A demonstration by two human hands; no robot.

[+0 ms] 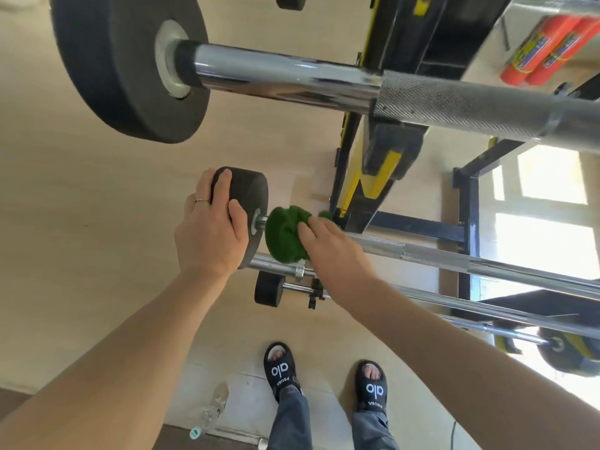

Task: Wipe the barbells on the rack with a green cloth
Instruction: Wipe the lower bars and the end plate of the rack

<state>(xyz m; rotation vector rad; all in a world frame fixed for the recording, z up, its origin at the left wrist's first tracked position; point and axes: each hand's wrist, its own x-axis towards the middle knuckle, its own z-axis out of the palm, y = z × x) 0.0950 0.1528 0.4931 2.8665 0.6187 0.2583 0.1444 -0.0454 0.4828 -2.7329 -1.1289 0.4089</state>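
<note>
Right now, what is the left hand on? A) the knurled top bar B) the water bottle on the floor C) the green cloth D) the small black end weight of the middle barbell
D: the left hand grips the small black end weight, while the right hand holds the green cloth against the bar right beside it.

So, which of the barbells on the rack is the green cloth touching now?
The middle barbell, second from the top. The right hand presses the green cloth around it beside its small black plate, which the left hand holds. The others are untouched.
</note>
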